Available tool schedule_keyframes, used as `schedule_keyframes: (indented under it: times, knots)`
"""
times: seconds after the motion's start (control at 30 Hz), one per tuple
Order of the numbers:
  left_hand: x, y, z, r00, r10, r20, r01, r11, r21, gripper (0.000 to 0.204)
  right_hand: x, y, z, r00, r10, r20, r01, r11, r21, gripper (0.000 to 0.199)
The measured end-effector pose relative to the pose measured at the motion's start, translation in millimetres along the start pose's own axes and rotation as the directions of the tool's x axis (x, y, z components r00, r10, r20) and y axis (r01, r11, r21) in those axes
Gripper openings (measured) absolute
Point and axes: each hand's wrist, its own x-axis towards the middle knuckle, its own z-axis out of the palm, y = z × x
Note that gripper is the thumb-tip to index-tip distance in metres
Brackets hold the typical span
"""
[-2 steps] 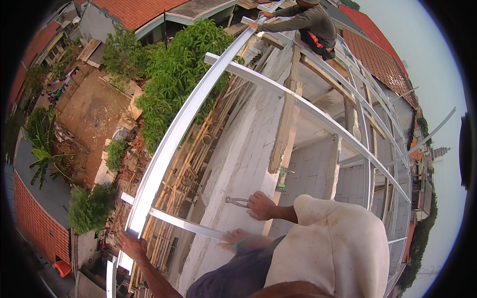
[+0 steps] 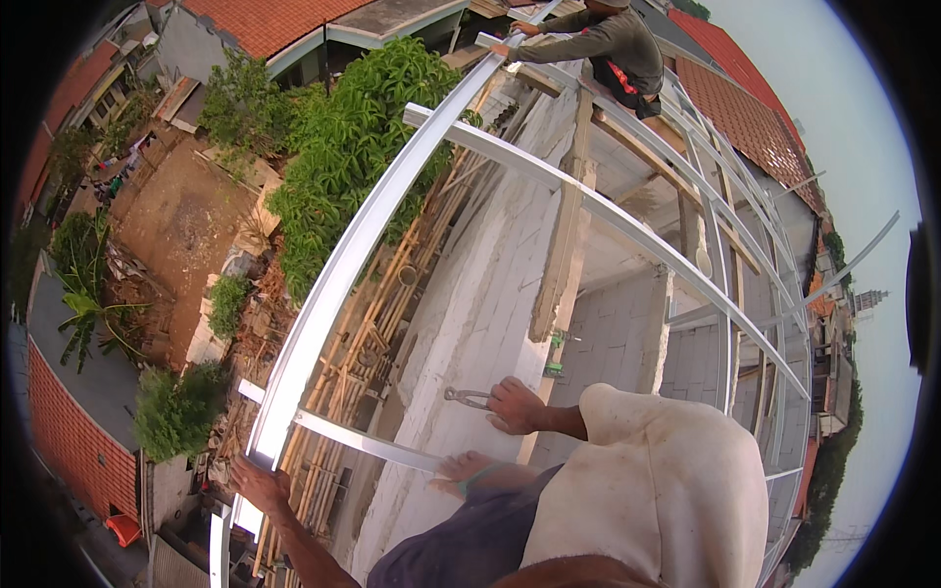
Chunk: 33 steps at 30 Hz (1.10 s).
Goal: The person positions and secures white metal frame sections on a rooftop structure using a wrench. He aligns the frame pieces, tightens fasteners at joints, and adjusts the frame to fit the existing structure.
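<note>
My left hand (image 2: 260,485) is closed around the near end of a long, shiny metal channel (image 2: 338,260). The channel runs away from me along the roof's outer edge and lies across the ends of the metal rafters. In my right hand (image 2: 517,406) is a pair of pincers (image 2: 467,397), held by the handles with the jaws pointing left over the block wall. A short rafter (image 2: 368,443) meets the channel just beyond my left hand. At the far end, a co-worker (image 2: 622,49) in a dark long-sleeved top has both hands on the channel.
My foot (image 2: 490,475) is on top of the light block wall (image 2: 466,294). Bamboo poles (image 2: 363,343) lie below the channel, with a steep drop to a dirt yard (image 2: 186,225) on the left. A green tool (image 2: 556,355) sits by the wall's inner edge. Metal rafters (image 2: 647,240) cross to the right.
</note>
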Motion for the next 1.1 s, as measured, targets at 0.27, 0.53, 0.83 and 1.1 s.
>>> schedule_keyframes:
  times: [0.27,0.53,0.83,1.1]
  knots:
    - [2,5,-6,0.997,-0.009,0.074,0.010,1.000,-0.014,0.098,-4,3,6,1.000,0.002,-0.010,-0.002,1.000,0.008,0.032]
    - [3,-1,2,0.999,0.005,0.048,-0.004,1.000,-0.009,0.097,-1,1,3,1.000,0.006,-0.004,-0.006,1.000,0.010,0.032]
    - [3,4,-5,0.997,-0.014,0.080,0.015,1.000,-0.008,0.096,-1,4,7,1.000,-0.002,-0.015,0.002,1.000,0.023,0.031]
    - [2,-7,14,1.000,-0.021,0.021,0.021,1.000,0.004,0.098,1,0,1,1.000,-0.009,-0.011,0.010,1.000,0.026,0.031]
